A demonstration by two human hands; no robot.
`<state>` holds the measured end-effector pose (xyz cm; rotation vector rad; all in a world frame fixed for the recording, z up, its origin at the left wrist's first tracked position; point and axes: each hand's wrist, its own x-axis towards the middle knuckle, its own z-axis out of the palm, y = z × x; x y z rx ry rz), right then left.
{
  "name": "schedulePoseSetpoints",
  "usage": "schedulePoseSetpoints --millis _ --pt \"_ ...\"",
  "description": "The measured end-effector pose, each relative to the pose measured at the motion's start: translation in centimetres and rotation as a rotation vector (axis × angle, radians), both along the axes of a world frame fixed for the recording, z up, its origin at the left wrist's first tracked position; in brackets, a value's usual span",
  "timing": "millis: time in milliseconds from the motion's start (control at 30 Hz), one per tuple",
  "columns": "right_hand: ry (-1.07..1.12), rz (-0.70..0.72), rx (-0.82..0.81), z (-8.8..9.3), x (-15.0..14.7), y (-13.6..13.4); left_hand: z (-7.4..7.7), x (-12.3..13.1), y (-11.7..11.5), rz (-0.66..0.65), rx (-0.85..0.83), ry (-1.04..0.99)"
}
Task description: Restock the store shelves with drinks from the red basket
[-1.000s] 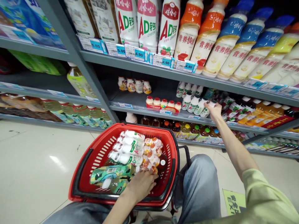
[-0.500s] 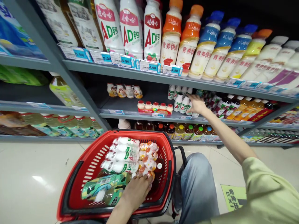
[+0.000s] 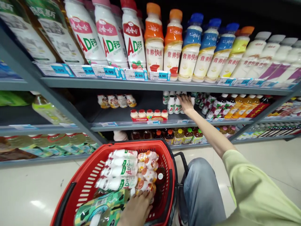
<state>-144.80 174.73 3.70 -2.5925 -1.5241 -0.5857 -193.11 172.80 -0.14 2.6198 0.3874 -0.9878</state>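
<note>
My left hand (image 3: 138, 205) is inside the red shopping basket (image 3: 162, 147), its fingers bent over the near end of a pack of small orange-capped drink bottles (image 3: 147, 174). Beside that pack lie white AD calcium milk bottles (image 3: 122, 171), side by side. Large green-patterned bottles (image 3: 101, 205) are nearest me, partly behind my left hand. On the middle shelf my right hand (image 3: 186, 103) grips a pack of small AD calcium milk bottles (image 3: 171, 106), standing upright. My fingers curl over its right side and hide some bottles.
A red-banded pack of small bottles (image 3: 149, 115) stands left of my right hand, with another small pack (image 3: 117, 101) farther back. The upper shelf edge (image 3: 131, 84) runs above my right hand. My bent knee (image 3: 201, 191) is right of the basket.
My right hand has pushed the milk pack slightly back on the shelf, and its bottles stand straighter. My left hand stays on the small bottles. The whole view has shifted.
</note>
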Motion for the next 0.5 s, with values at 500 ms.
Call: schedulePoseSetpoints --millis 500 --pt "0.024 -0.005 0.053 -0.7 2.0 4.6 -0.8 0.4 0.1 0.006 0.014 0.125"
